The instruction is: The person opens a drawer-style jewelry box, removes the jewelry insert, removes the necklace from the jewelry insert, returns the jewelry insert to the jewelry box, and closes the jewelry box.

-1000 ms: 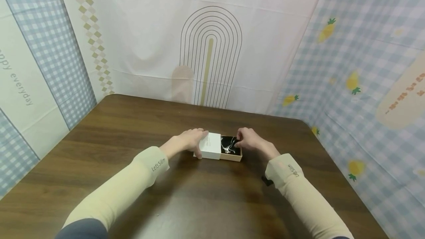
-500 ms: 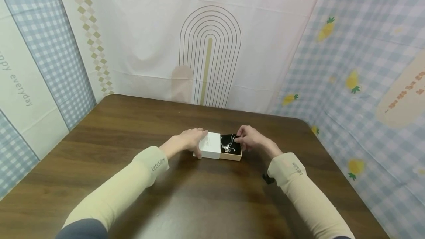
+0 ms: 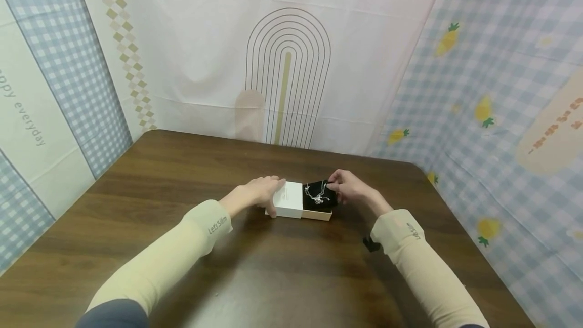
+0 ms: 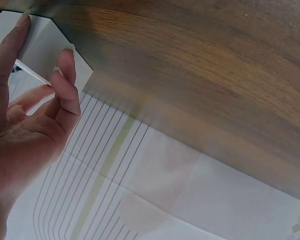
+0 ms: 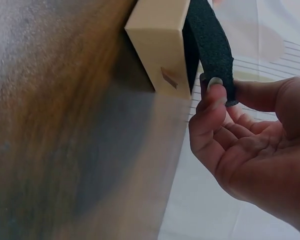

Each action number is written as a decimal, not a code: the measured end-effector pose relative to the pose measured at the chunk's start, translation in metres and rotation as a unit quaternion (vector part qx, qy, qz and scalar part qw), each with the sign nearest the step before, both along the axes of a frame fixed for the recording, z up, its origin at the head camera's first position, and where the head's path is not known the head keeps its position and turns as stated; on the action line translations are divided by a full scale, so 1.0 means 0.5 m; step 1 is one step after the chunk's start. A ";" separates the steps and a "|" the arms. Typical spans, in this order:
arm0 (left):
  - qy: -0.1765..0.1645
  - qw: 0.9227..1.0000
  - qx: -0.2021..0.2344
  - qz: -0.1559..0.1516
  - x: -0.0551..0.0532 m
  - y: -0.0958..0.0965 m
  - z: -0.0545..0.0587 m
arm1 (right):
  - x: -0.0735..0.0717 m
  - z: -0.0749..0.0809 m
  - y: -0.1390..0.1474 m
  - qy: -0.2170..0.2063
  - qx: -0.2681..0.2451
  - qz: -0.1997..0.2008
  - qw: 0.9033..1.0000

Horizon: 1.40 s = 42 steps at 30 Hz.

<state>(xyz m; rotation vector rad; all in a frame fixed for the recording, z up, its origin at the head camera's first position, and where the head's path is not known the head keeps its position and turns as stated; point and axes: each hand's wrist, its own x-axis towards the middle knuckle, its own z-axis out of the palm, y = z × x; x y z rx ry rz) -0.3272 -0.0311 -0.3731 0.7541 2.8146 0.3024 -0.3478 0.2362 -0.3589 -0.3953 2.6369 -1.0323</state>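
The left hand (image 3: 261, 194) grips the white sleeve (image 3: 288, 199) between thumb and fingers while the right hand (image 3: 348, 186) pinches the black pad (image 5: 212, 45), best moved slowly and near level, lest the silver chain (image 3: 319, 198) beside those fingertips slide off toward the tray (image 3: 316, 215).

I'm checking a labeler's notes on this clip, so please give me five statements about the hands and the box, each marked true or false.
1. The left hand grips the white cover. True.
2. The right hand pinches the black pad. True.
3. The black pad lies flat along its whole length. False: its end at the right hand is raised out of the tan tray.
4. The silvery chain lies on the black pad. True.
5. The white cover hides the whole tan tray. False: part sticks out.
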 end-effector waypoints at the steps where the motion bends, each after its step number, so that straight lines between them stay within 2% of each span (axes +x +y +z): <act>1: 0.000 1.000 -0.001 -0.001 0.001 0.000 0.001 | 0.000 0.003 0.003 -0.002 -0.001 -0.003 1.000; 10: -0.001 1.000 0.000 0.002 0.000 0.000 0.000 | -0.001 0.037 0.014 0.011 -0.021 -0.008 1.000; 25: 0.013 1.000 -0.001 -0.003 -0.006 -0.003 -0.010 | -0.010 0.091 -0.020 0.035 -0.082 -0.045 0.995; 32: 0.013 1.000 -0.013 -0.012 0.003 -0.007 -0.004 | -0.014 0.092 -0.024 0.035 -0.106 -0.054 0.992; 36: -0.007 1.000 -0.012 -0.016 0.007 -0.013 -0.001 | -0.016 0.090 -0.025 0.035 -0.106 -0.054 0.992; 40: -0.033 0.999 0.006 -0.013 0.008 -0.022 0.003 | -0.017 0.090 -0.028 0.032 -0.106 -0.051 0.993; 42: -0.031 0.999 0.022 -0.010 0.005 -0.026 0.006 | -0.017 0.092 -0.029 0.032 -0.108 -0.049 0.992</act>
